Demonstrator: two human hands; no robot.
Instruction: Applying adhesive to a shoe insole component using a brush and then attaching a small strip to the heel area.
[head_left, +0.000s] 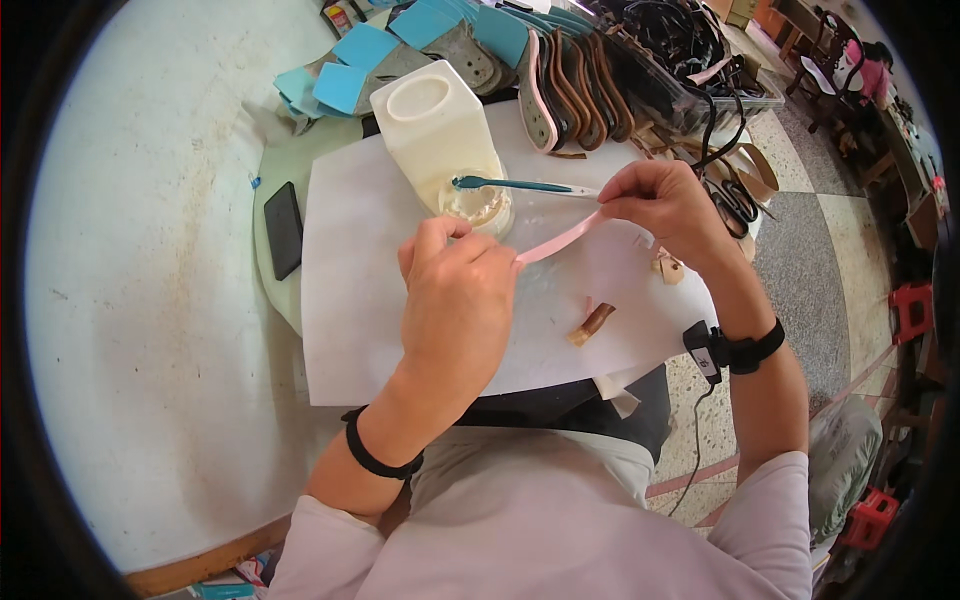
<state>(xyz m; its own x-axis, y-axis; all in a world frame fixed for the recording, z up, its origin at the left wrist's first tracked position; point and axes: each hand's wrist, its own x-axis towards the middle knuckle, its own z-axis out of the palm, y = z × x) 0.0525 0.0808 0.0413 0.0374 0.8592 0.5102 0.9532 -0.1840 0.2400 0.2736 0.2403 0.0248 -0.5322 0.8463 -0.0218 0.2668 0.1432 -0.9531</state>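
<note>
A thin pink strip (560, 240) is stretched between my hands above the white work sheet (380, 330). My left hand (458, 295) is closed, pinching the strip's left end. With fingertips pressed together, my right hand (660, 205) grips its other end, along with the pale end of a slim teal toothbrush-like stick (525, 185). The stick's dark tip points left, over a white plastic jug (430, 115) lying tilted on its side. Creamy white paste (485, 208) coats the jug's cut opening, just beyond my left fingers.
Brown scraps (592, 324) lie on the sheet. Behind stand a row of shoe soles (575, 90), blue pads (365, 50) and a bin of black straps (690, 60). Black scissors (735, 208) rest at the right, a dark phone (284, 230) at the left beside the wall.
</note>
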